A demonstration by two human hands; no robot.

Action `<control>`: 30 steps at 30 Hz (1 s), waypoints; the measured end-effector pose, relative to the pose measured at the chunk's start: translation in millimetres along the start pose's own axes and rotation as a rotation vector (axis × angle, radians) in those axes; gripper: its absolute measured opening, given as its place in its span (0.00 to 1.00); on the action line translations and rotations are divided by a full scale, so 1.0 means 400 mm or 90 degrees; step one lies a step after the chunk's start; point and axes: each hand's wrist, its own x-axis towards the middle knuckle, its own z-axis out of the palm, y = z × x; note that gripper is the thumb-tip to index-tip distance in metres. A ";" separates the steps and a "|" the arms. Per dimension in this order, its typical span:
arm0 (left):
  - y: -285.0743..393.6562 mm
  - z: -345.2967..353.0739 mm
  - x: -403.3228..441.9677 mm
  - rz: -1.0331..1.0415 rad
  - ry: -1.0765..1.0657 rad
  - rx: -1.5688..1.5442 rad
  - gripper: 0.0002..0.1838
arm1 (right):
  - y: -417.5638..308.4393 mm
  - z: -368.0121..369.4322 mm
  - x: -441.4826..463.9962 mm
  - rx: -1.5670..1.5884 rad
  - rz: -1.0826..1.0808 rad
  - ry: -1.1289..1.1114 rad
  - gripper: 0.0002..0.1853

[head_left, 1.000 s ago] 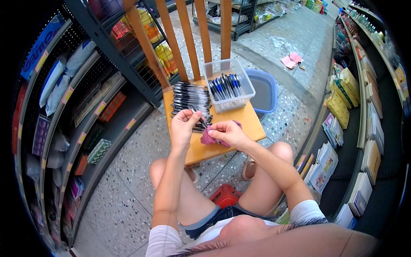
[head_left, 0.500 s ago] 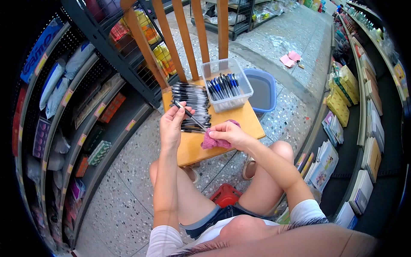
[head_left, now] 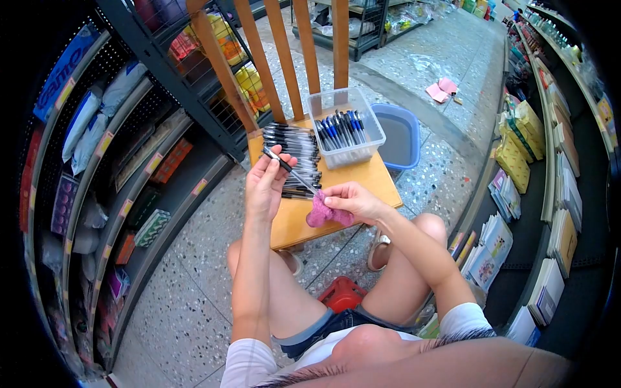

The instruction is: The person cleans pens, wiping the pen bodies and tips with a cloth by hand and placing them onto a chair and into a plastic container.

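Between the fingers of my left hand (head_left: pixel 266 184) is a pen (head_left: pixel 283 163) with a dark upper part and a clear barrel, slanting down to the right. My right hand (head_left: pixel 354 202) is closed on a pink cloth (head_left: pixel 326 215), which meets the lower end of the pen. Beneath and behind my left hand, a row of clear pens with black caps (head_left: pixel 297 145) lies on the wooden chair seat (head_left: pixel 291 226). At the back right of the seat stands a clear plastic box (head_left: pixel 349 155), with several blue and black pens (head_left: pixel 341 129) in it.
A blue basin (head_left: pixel 398 139) of greyish water stands on the floor beyond the chair. Curved shelves of goods rise on the left (head_left: pixel 139 178) and right (head_left: pixel 517 226). A red stool (head_left: pixel 341 294) shows between my legs, and a pink paper (head_left: pixel 441 89) lies on the floor.
The cloth has shifted around the pen's lower end, with less of it showing behind my right fingers. My left hand still holds the pen, slightly turned. The view has moved a little.
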 end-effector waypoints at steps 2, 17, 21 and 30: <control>-0.004 0.009 -0.004 0.040 0.017 0.086 0.14 | 0.003 -0.011 0.005 -0.081 0.005 0.046 0.13; -0.028 0.055 -0.022 0.172 0.063 0.284 0.11 | 0.007 -0.042 0.010 -0.228 -0.022 0.155 0.10; -0.035 0.011 0.001 0.098 0.100 0.159 0.11 | -0.008 -0.028 -0.001 -0.231 -0.101 0.118 0.09; -0.075 -0.057 0.011 -0.202 0.125 -0.014 0.12 | -0.022 -0.020 -0.020 -0.233 -0.147 0.048 0.08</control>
